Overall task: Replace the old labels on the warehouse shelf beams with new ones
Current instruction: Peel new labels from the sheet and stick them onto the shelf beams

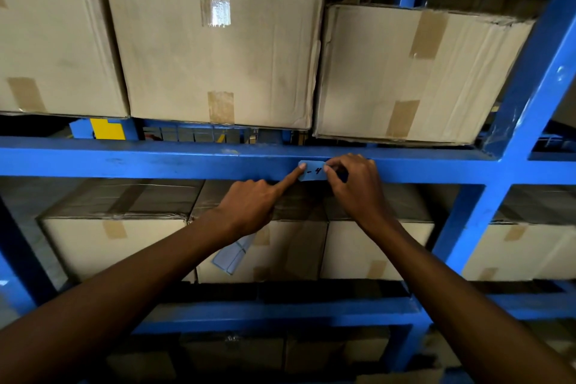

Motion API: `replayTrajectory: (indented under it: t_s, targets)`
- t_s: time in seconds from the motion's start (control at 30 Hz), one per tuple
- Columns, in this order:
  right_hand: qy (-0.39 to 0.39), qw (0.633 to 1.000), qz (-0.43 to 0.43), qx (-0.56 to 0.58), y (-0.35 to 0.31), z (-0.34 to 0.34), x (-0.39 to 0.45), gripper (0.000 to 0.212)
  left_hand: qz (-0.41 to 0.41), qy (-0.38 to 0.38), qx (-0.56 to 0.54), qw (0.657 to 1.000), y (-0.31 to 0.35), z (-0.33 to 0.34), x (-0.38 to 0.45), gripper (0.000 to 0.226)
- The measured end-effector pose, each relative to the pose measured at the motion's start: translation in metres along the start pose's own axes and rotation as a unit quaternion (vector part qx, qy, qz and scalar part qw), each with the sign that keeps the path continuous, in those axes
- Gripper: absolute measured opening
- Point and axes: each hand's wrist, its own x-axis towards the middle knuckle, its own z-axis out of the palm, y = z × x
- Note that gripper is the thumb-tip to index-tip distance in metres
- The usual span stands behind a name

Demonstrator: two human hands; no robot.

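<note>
Label on shelf beam, both hands at it; blue steel racking, dim light.

Pale blue label (312,170), handwritten "- 4" legible, lies on the front face of the blue beam (156,159). Left hand (252,206): forefinger straight, tip pressing the label's left end; other fingers curled round a folded blue sheet (232,254) hanging below the palm. Right hand (355,187): fingers curled, fingertips pinching the label's right end against the beam. Taped cardboard cartons (218,50) stand on the level above, further cartons on the levels below. Blue upright (536,72) at right. Paint on beam scuffed.
</note>
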Motion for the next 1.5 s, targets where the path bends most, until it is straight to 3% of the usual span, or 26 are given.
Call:
replayTrajectory:
  t_s: [0.43, 0.8, 0.97, 1.17, 1.5]
  targets:
    - [-0.012, 1.000, 0.011, 0.008, -0.007, -0.011, 0.010, 0.016, 0.007, 0.021, 0.019, 1.000, -0.006, 0.006, 0.001, 0.095]
    - [-0.113, 0.985, 0.070, -0.113, 0.002, -0.046, 0.035, 0.028, 0.013, 0.024, 0.037, 0.999, -0.012, 0.006, 0.002, 0.102]
    - [-0.148, 0.981, -0.026, -0.122, 0.002, -0.055, 0.037, 0.020, 0.014, 0.031, 0.046, 0.998, -0.012, 0.003, 0.001, 0.100]
    - [-0.177, 0.956, -0.120, -0.201, -0.005, -0.036, 0.059, 0.056, 0.041, 0.018, 0.052, 0.998, -0.013, -0.002, 0.005, 0.096]
    - [-0.177, 0.914, -0.233, -0.280, 0.017, -0.031, 0.054, 0.064, 0.074, 0.024, 0.093, 0.993, -0.013, 0.014, 0.001, 0.099]
